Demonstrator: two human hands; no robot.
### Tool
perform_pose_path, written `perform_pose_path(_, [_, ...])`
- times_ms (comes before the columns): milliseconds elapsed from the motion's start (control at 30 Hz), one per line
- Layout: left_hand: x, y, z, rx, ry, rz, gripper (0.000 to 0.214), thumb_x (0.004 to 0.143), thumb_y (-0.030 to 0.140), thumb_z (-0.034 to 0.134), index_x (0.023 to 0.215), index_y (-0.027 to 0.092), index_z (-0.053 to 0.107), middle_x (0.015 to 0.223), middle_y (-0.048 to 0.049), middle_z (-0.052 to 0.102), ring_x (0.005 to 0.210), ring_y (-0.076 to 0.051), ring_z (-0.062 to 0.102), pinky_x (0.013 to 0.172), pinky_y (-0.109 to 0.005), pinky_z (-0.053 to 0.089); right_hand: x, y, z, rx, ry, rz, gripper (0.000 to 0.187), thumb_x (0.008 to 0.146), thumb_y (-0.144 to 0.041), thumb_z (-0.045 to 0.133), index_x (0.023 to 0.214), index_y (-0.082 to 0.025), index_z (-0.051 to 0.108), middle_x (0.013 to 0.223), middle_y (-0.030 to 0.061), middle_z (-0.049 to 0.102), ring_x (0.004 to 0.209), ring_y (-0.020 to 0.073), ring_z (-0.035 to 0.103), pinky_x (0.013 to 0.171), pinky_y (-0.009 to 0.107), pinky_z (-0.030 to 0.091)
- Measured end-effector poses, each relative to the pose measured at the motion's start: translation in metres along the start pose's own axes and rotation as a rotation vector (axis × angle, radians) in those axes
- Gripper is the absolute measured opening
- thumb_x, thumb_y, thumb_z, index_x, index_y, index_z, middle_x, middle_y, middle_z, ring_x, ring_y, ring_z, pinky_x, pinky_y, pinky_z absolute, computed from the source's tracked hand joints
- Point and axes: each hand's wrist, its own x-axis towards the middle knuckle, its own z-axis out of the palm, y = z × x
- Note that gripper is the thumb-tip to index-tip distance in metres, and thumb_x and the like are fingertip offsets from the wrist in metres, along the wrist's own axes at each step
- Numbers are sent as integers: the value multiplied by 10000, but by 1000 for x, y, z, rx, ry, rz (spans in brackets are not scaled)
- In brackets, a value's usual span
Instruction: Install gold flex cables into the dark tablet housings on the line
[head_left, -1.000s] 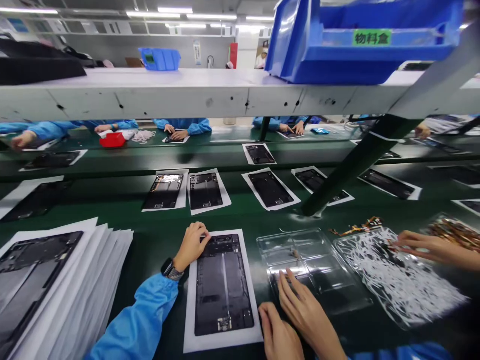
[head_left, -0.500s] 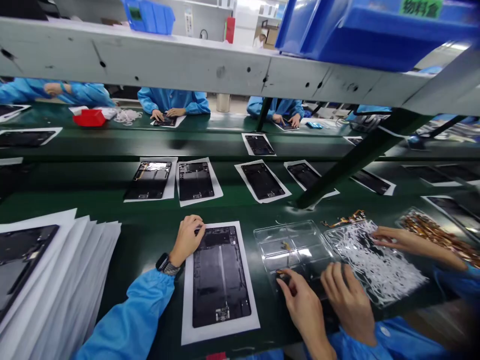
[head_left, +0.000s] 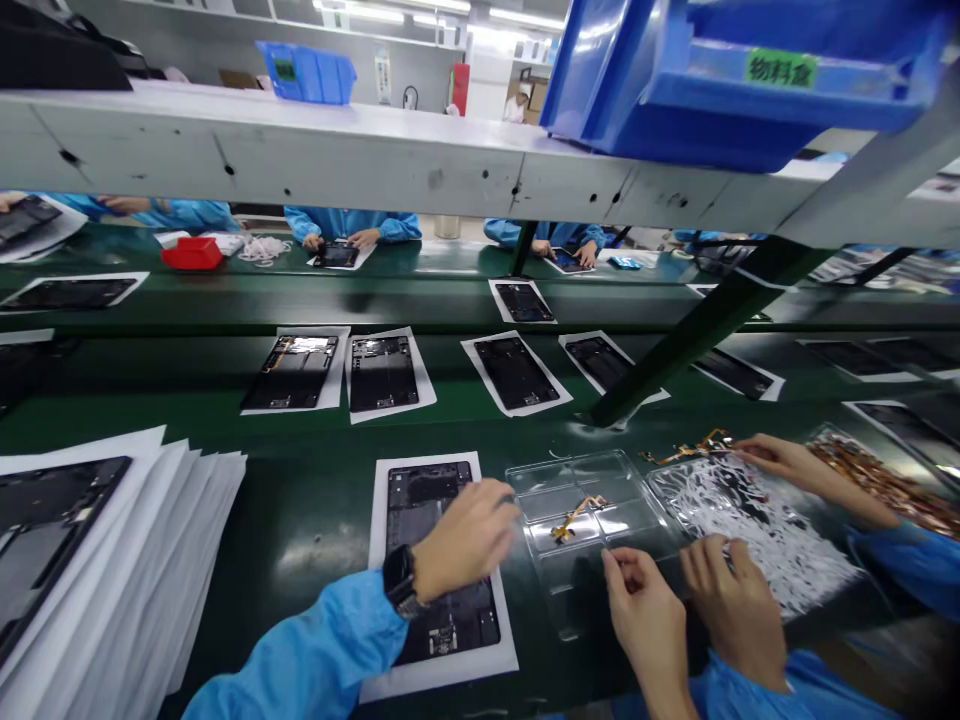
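Where the left hand [head_left: 465, 540] hovers palm down over the dark tablet shell [head_left: 439, 600] on its white sheet [head_left: 442, 672], its fingers are loosely curled; whether they hold anything I cannot tell. Just beside it lies a gold flex cable [head_left: 577, 512] in the clear tray [head_left: 559, 478] — probably featherlight, limp and easily creased, so best lifted by its edges, not its connector ends. The right hand [head_left: 649, 620] is at the tray's near rim, fingertips pinched together; anything between them is too small to see. On the blue bin [head_left: 622, 100] above, a green label [head_left: 780, 68] reads 物料盒.
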Motion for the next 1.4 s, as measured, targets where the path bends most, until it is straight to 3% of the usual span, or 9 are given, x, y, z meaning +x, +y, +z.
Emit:
perform_pose_path(167, [43,23,50,-40,-168,-27,207,878,175,558,1084,150,567,1113,-117,568,1043,-257,519,902,-390,453,9,-4,13,-83,-68,-285,295,943,-383,451,1132,-214,602,787,60,665,621,245,649,551,337,504])
perform_pose_path(333, [44,8,60,-158,-106,-110,248,846,97,533,1085,161,558,1070,-85,583,1021,-228,520,930,-365,448,30,-6,24,-138,-166,-501,237,943,-250,430,928,-270,666,861,78,681,677,257,678,512,331,506])
perform_pose_path(500, [23,3,47,-231,-16,-153,244,856,122,552,1094,170,581,1102,-82,590,1066,-221,527,972,-369,440,42,-20,-2,0,-46,-458,217,964,-345,451,904,-230,625,860,88,685,692,243,660,598,341,516])
perform_pose_path(633, [25,25,35,-367,42,-105,631,815,350,706,1360,169,442,1404,-150,450,1311,-280,414,1117,-430,343,48,-54,-38,174,115,-279,291,871,-492,593,887,-205,638,621,13,617,490,161,538,491,277,449])
perform_pose_path(733, [34,43,26,-504,98,-138,836,783,448,741,1450,159,329,1436,-166,436,1318,-289,434,1108,-414,363,48,-84,-48,472,-53,-164,355,785,-511,686,935,-193,641,641,31,649,551,183,612,472,246,467])
perform_pose_path(867, [26,47,6,-520,157,-295,279,996,326,424,1157,170,589,1076,-83,669,1007,-194,629,927,-306,463,48,-115,-34,735,-296,-136,393,797,-487,693,1039,-191,602,838,91,709,658,201,660,530,255,514])
perform_pose_path(967, [1,35,-14,-473,2,-415,379,1017,327,336,861,155,636,824,-51,677,782,-161,639,772,-256,473,53,-129,-10,740,-382,-161,350,803,-500,685,931,-182,614,818,96,700,722,221,664,607,285,528])
perform_pose_path(1100, [-34,14,-31,-642,-300,-567,364,1011,320,313,1012,145,633,714,-9,657,551,-103,583,588,-191,452,57,-139,24,844,-548,-117,379,803,-507,689,981,-194,570,731,38,666,531,141,539,450,232,372])
perform_pose_path(1400, [-70,-22,-43,-812,-563,-534,312,1006,321,386,1034,151,646,692,3,634,521,-73,539,574,-164,439,46,-132,52,808,-931,1,421,744,-524,755,873,-128,694,633,32,635,430,44,239,438,223,143])
